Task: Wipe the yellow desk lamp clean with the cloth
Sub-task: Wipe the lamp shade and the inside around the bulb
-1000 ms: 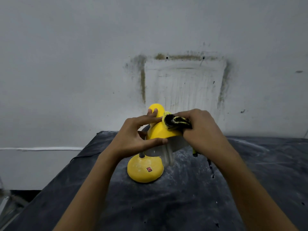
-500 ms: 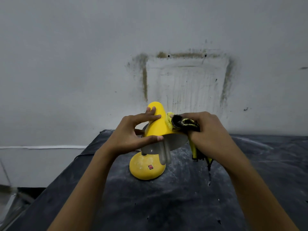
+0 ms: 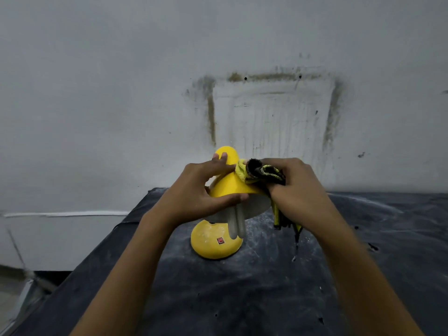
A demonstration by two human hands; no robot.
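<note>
Clasped round the shade [image 3: 230, 187] of the yellow desk lamp [image 3: 226, 154] was the left hand [image 3: 198, 190], with the fingers laid across the upper part of the cone and the thumb hooked along the lower rim. A yellow-and-black cloth [image 3: 265, 172] was held bunched in the right hand [image 3: 300, 192], whose fingers were curled over it. The bunched part was pressed against the right side of the shade, just beside the left fingertips. A loose end of the cloth was seen hanging below the right hand; whether it reached the table could not be told. The shade was tilted, its open mouth turned down and toward the camera, so that a white tube bulb [image 3: 236, 224] was seen projecting from it. The lamp was stood on its round yellow base [image 3: 208, 246], on which pale dust smears and a small red switch [image 3: 220, 240] were visible. The neck between base and shade was mostly hidden behind the left hand and the shade. The base was set toward the far edge of a table covered with a dark sheet [image 3: 242, 299], which was marked with whitish dust streaks around the lamp. Behind the table a grey-white wall [image 3: 121, 93] was seen, on which a rectangular outline of brownish stains [image 3: 211, 117] was traced above the lamp.
</note>
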